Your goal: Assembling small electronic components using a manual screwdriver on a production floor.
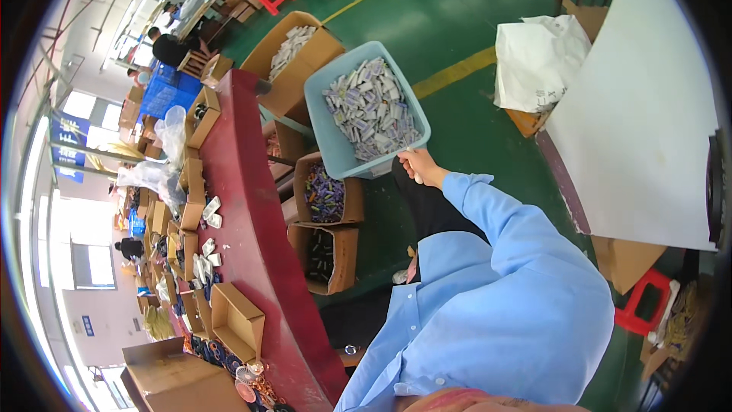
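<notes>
At the centre top, my right hand is closed on the near right corner of the rim of a light blue plastic bin. Many small grey-white and purple pieces fill the bin loosely; their kind is too small to make out. The arm, in a light blue sleeve, stretches out toward the bin. My left hand does not show. Just below the bin stands a cardboard box of small purple and green pieces, with a box of dark pieces nearer me.
A long red-topped table runs along my left, holding open cardboard boxes. Beyond the bin is a carton of pale pieces. A white sack, a white board and a red stool stand right. People sit farther off.
</notes>
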Motion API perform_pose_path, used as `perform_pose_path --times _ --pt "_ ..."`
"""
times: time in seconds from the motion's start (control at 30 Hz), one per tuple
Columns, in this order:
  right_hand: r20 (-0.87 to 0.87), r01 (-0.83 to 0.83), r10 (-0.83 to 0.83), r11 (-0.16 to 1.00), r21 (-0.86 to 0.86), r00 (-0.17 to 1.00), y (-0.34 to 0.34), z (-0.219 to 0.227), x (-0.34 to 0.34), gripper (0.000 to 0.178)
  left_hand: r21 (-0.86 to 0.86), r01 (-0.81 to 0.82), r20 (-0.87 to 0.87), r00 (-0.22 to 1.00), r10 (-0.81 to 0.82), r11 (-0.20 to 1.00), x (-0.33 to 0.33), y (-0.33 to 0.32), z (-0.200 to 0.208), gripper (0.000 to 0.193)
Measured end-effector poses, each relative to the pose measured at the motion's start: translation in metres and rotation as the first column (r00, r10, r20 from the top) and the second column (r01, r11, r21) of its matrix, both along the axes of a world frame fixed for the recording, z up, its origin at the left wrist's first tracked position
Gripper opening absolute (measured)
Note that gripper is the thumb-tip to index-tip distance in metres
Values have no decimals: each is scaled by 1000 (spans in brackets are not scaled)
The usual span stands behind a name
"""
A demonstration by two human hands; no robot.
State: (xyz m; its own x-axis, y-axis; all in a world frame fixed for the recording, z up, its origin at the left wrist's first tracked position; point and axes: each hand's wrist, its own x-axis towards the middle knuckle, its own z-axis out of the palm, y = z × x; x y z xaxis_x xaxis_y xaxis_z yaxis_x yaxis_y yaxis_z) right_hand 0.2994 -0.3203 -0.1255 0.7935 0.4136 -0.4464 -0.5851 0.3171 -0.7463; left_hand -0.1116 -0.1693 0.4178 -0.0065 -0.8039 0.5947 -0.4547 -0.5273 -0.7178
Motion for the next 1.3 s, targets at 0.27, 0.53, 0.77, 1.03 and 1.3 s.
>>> perform_pose_path --times 0.27,0.53,0.77,1.03,1.3 --pt "-67 35 -32 998 42 997 -10 -3 7 24 -43 73 -62 995 -76 996 26 13 -1 29" --pt "28 19 -21 999 47 999 3 -9 9 25 -28 151 23 988 -150 988 45 20 -6 27" --pt "37 -16 14 999 49 999 16 -14 1 26 -12 186 244 953 -177 982 52 26 -25 26" --pt "-1 -66 66 998 7 998 25 -10 4 24 -41 94 381 922 -72 995 34 33 -41 24" --pt "-12 -72 72 997 -36 997 20 -22 14 27 -32 -138 462 876 137 990 -18 24 -38 23"
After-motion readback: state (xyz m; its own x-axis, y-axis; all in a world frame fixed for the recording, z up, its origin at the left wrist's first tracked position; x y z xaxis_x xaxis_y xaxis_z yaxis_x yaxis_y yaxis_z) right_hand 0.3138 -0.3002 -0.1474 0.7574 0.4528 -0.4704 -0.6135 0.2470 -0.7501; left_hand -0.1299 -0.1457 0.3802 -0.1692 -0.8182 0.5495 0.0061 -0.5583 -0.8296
